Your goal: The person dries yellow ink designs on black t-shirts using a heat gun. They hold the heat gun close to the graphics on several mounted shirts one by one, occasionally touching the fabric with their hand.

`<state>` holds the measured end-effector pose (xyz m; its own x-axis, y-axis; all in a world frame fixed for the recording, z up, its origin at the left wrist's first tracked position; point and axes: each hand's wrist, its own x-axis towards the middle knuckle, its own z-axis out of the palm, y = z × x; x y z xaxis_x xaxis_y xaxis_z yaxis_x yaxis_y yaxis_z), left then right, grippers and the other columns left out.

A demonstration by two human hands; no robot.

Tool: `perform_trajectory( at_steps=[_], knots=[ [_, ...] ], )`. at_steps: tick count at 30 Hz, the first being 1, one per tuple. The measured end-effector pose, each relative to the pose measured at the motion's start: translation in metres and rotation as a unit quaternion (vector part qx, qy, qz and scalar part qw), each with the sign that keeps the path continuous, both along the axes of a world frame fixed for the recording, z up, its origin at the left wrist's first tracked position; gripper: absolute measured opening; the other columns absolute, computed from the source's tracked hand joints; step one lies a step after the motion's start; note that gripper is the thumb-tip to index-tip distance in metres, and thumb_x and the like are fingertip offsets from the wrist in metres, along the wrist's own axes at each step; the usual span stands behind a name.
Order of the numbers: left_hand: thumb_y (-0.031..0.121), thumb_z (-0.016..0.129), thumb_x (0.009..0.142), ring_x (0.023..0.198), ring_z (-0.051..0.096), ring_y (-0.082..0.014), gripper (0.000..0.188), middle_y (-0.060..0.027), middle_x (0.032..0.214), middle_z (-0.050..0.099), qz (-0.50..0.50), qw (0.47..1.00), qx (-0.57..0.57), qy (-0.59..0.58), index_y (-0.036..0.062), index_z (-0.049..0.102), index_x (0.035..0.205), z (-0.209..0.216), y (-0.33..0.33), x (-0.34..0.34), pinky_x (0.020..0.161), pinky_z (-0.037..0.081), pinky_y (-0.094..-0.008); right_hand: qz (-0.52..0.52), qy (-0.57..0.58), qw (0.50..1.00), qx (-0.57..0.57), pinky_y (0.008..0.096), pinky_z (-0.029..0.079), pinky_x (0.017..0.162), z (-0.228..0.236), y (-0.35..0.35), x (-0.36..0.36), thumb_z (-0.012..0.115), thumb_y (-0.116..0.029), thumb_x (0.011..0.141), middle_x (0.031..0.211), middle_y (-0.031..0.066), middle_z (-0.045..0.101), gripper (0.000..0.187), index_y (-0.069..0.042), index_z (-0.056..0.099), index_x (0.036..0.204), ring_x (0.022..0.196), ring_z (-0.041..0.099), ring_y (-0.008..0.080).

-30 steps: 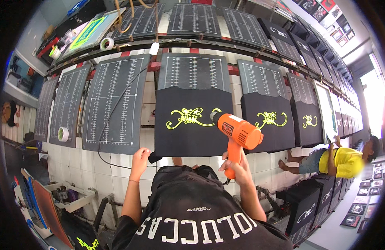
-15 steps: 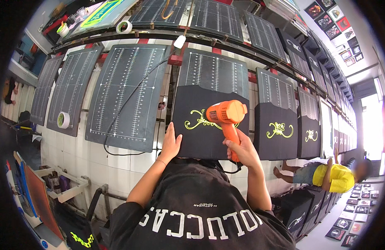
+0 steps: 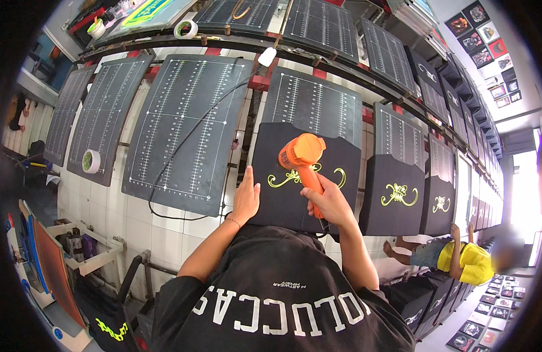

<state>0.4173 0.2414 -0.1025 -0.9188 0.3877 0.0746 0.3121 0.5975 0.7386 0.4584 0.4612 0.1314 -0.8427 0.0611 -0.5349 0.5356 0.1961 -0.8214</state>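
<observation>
A person stands at a long row of dark printing boards. The right hand [image 3: 329,202] is closed around the handle of an orange heat gun [image 3: 303,158], its nozzle aimed at a yellow-green print [image 3: 282,178] on a black shirt [image 3: 282,199] stretched over the nearest board [image 3: 318,105]. The left hand [image 3: 246,196] lies open and flat on the shirt's left edge, gripping nothing. The nozzle's distance from the cloth is hard to judge. Good drying likely means sweeping evenly and keeping the flat hand out of the hot air.

Bright daylight, right-edge glare, fisheye-bent, dark rim
</observation>
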Motion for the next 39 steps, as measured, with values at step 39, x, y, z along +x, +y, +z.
perform_trajectory(
  at_steps=[39],
  knots=[
    [0.019, 0.042, 0.106, 0.146, 0.035, -0.0434, 0.063, -0.0291, 0.16, 0.028, 0.011, 1.0, 0.015, -0.018, -0.0051, 0.017, 0.158, -0.003, 0.008, -0.018, 0.119, 0.033, -0.045, -0.046, -0.057, 0.997, 0.009, 0.0262, 0.052, 0.057, 0.001, 0.023, 0.02, 0.063, -0.017, 0.098, 0.077, 0.0026, 0.06, 0.043, 0.003, 0.053, 0.135, 0.06, 0.059, 0.0087]
  ],
)
